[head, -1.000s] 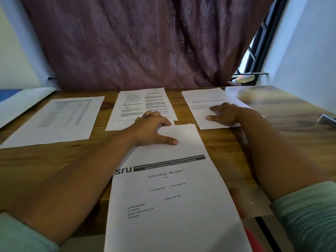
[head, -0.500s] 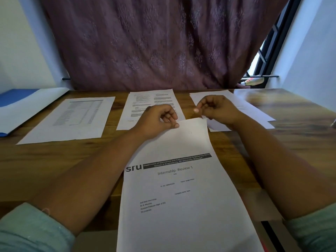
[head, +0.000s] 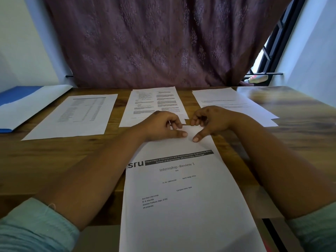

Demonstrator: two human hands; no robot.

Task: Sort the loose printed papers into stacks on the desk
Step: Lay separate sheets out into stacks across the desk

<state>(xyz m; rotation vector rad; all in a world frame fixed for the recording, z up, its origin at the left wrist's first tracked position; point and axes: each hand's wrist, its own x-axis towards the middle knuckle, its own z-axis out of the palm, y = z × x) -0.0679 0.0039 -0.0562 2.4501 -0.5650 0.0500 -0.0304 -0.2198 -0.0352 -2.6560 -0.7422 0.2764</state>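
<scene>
Internship review sheet (head: 183, 197), 6 o'clock, overhanging desk (head: 54, 160); left hand (head: 163, 127) and right hand (head: 209, 122) pinch its far edge. Step judged: lifting for sorting. Beyond, three stacks: table printout (head: 72, 117) 10 o'clock, two-column page (head: 154, 104) 12, text sheets (head: 232, 102) 1. Next: matching stack.

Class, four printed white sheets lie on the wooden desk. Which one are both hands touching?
The nearest sheet, headed "Internship -Review 1". The left hand and right hand grip its far edge; the other three lie untouched behind.
</scene>
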